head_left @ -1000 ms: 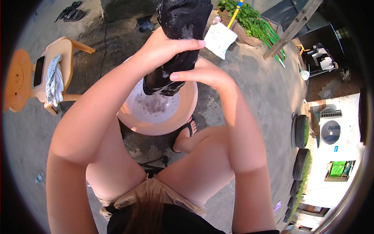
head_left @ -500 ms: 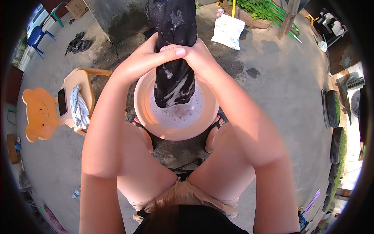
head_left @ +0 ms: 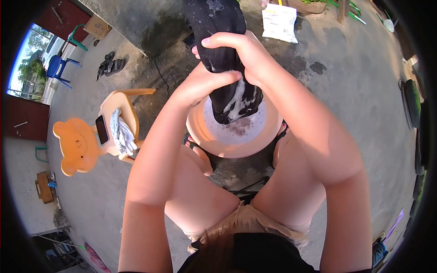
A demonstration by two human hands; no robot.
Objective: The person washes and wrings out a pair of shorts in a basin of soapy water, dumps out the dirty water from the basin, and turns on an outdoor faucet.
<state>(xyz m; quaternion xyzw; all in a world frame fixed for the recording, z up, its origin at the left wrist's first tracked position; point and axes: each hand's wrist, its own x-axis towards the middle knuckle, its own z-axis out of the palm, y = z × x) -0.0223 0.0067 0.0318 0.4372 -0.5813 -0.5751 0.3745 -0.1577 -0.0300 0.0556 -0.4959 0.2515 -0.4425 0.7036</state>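
Observation:
A wet black cloth (head_left: 237,102), streaked with white suds, hangs bunched lengthwise above a round, pale pink basin (head_left: 195,125). Foamy water (head_left: 243,129) fills the bottom of the basin. My left hand (head_left: 205,84) is closed round the lower part of the cloth, its thumb lying across the front. Higher up, my right hand (head_left: 250,54) wraps the cloth from the right side with its thumb over the front. Most of the other fingers are hidden behind the fabric. The cloth's top end runs out of view.
To the left stands a small bear-faced chair (head_left: 77,148) holding a phone (head_left: 101,129) and a patterned white cloth (head_left: 122,132). Sandals (head_left: 110,65), a blue stool (head_left: 61,68) and a concrete block (head_left: 136,27) are farther off. A white bag (head_left: 279,23) lies at upper right.
My hands have gone from overlapping at one height to one above the other, the right higher on the cloth. The whole view has shifted, moving the scene rightward.

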